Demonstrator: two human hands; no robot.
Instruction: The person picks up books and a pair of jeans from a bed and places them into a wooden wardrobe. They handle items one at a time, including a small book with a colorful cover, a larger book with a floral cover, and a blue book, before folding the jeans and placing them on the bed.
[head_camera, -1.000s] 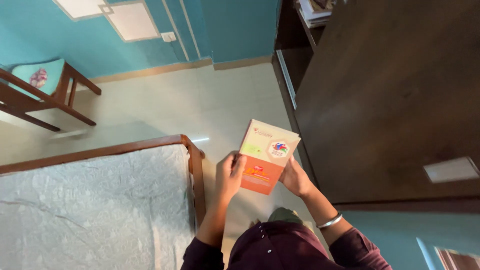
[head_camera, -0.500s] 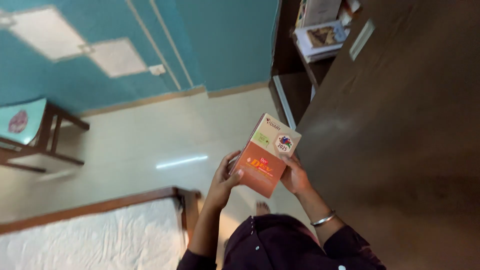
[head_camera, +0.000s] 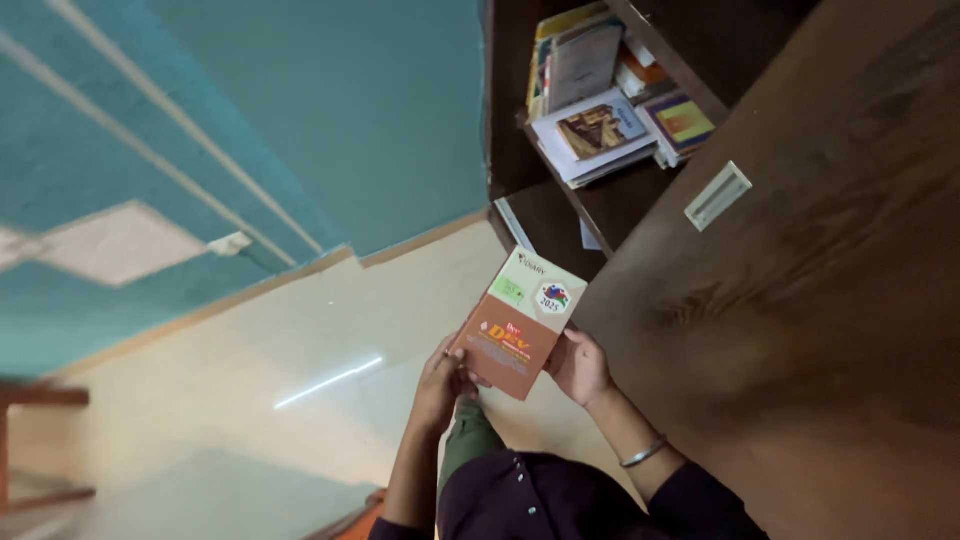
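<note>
Two hands (head_camera: 445, 385) hold one book (head_camera: 518, 322); shelf perhaps five.

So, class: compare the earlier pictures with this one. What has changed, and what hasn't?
The view has swung from the bed and chair toward the dark wooden cupboard; its shelf of stacked books now shows. Both hands, left and right, still hold the orange-and-cream book.

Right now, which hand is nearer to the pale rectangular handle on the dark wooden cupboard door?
Right. The right hand is below the pale rectangular handle; the left hand is farther, across the orange and cream book.
</note>
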